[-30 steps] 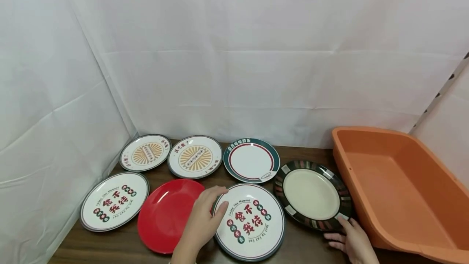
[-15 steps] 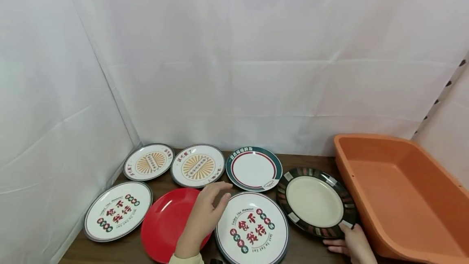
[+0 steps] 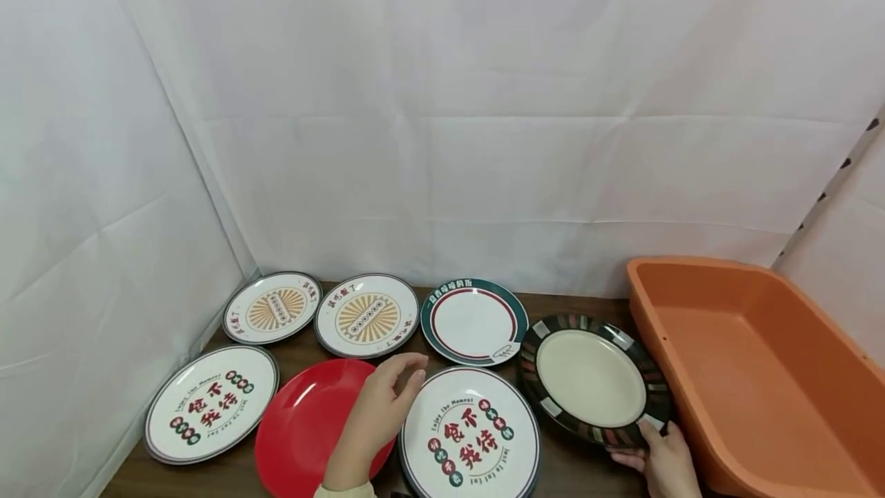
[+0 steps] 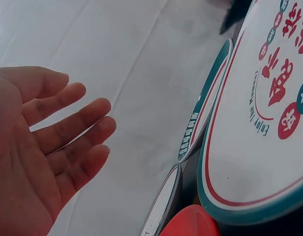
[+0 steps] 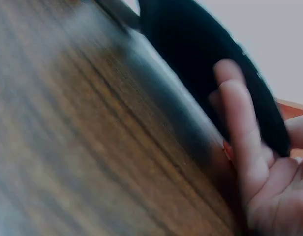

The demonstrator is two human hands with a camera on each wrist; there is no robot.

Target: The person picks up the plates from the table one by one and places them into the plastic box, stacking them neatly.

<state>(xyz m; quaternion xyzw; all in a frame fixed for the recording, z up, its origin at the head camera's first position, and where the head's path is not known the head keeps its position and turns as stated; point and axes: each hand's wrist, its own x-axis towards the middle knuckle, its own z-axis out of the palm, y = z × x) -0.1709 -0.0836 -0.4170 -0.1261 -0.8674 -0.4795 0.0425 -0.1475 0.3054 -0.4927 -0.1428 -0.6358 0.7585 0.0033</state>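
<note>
My left hand hovers with relaxed, spread fingers over the gap between a red plate and a white plate with red lettering. It holds nothing. My right hand grips the near rim of a cream plate with a dark striped border. The thumb lies on top of the rim and the fingers reach under the black underside. That near edge stands a little off the wooden table.
Two sunburst plates, a green-rimmed plate and a second lettered plate lie on the table. An orange tub stands at the right. White cloth walls close the back and left.
My left hand has come off the lettered plate's rim and now hovers. My right thumb has moved up onto the striped plate's rim.
</note>
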